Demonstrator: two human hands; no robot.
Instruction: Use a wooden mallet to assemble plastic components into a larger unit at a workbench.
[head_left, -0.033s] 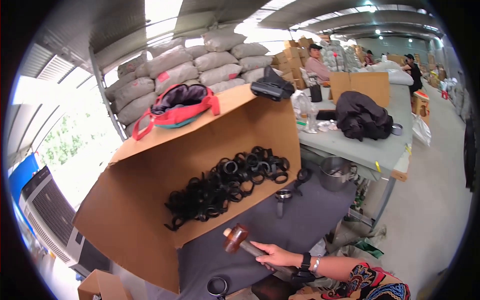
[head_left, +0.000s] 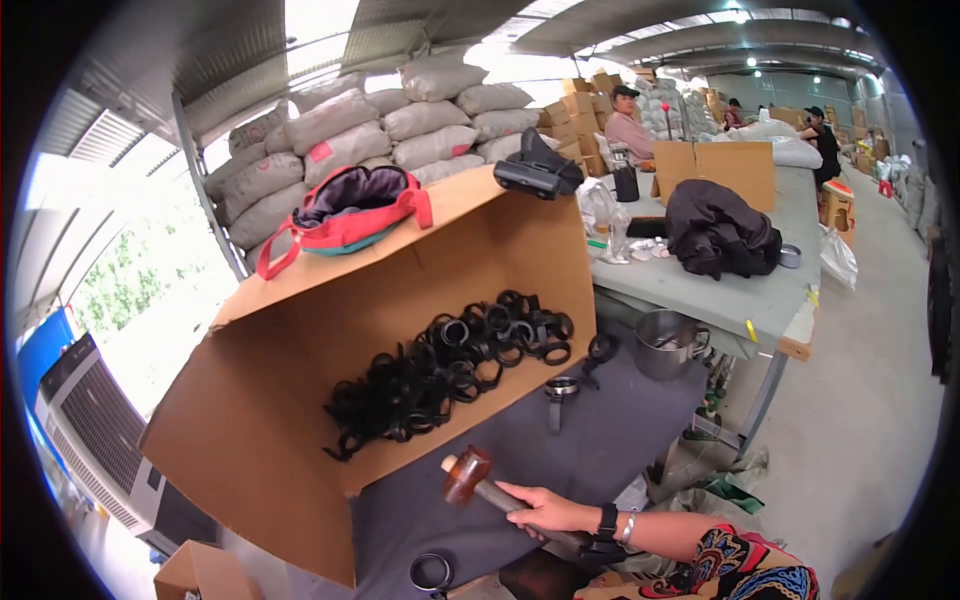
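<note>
My right hand is closed round the handle of a mallet with an amber-brown head, held over the dark grey cloth. The index finger lies along the handle. My left hand does not show. Below the mallet, near the lower edge, stands a black ring-shaped part. Beyond my hand lie a ring-shaped part with a tail and another black ring part. A heap of black ring parts fills the lower side of a tilted cardboard box.
A metal mug stands at the cloth's right. On the box's upper edge rest a red bag and a black device. A grey table bears a dark garment. Another person is behind it, with stacked sacks at the back.
The whole view has shifted very slightly. The mallet stays in my right hand in nearly the same pose.
</note>
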